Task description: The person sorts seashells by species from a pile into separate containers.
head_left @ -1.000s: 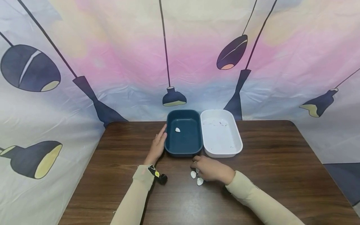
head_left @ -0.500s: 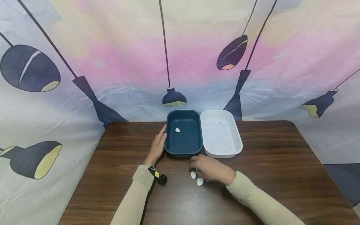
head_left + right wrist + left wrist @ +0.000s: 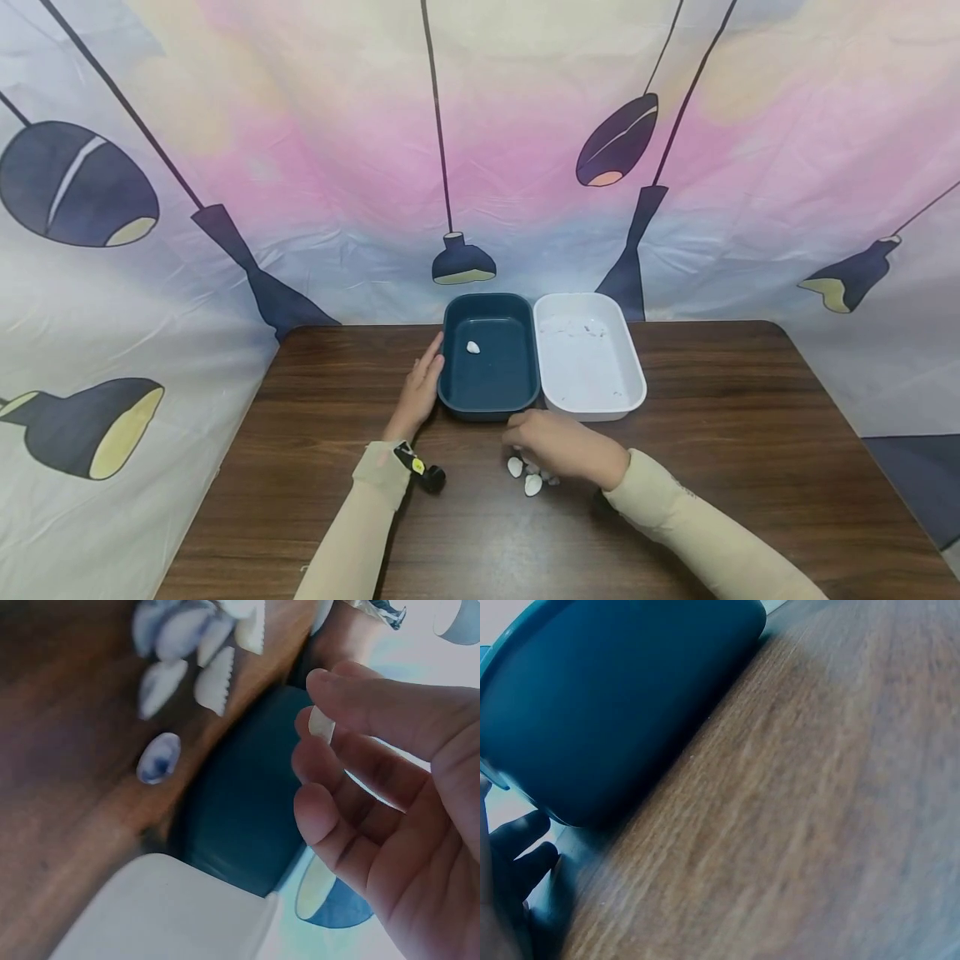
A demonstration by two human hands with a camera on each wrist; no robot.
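In the right wrist view, my right hand [image 3: 382,787] pinches a small pale seashell [image 3: 321,726] between thumb and fingertips. The head view shows this right hand [image 3: 566,447] just in front of the trays, over a small heap of shells [image 3: 533,485]. Several loose shells [image 3: 184,634], white and some purplish, lie on the wood. My left hand [image 3: 416,398] rests its extended fingers along the left side of a dark teal tray [image 3: 498,383]. One white shell [image 3: 473,347] lies inside that tray.
A white tray [image 3: 592,371] stands right beside the teal one, with small dark specks on its bottom. Both are at the back of the brown wooden table [image 3: 735,433]. A printed cloth [image 3: 337,167] with lamp drawings hangs behind the table.
My right hand has risen slightly from the heap, and more of the shells show beneath it. The left hand and both trays stay where they were.
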